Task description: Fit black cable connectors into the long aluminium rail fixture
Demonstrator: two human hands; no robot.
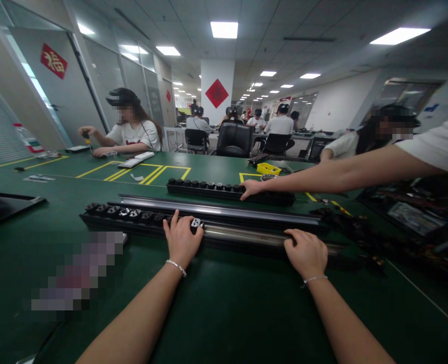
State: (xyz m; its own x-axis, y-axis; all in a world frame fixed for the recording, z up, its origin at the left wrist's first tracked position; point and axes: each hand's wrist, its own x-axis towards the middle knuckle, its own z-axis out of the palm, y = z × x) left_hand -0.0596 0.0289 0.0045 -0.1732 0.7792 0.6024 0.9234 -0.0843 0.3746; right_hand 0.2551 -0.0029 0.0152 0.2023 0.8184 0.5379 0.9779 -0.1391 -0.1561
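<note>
A long black rail [242, 233] with a shiny metal channel lies across the green table in front of me. Several small black blocks [135, 213] sit in a row along its left part. Near the rail's middle, my left hand [182, 236] has its thumb and fingers round a small black block with a silver-marked face [197, 223]. Toward the right end, my right hand [307, 253] curls its fingers over the rail's near edge, gripping it. The undersides of both hands' fingers are partly hidden.
Just behind lies another black rail with a bright strip [224, 209]. A co-worker's arm [337, 169] reaches in from the right to a farther rail with black knobs [204, 187]. Dark cables and parts [360, 232] lie at right; a yellow tray [268, 169] stands farther back.
</note>
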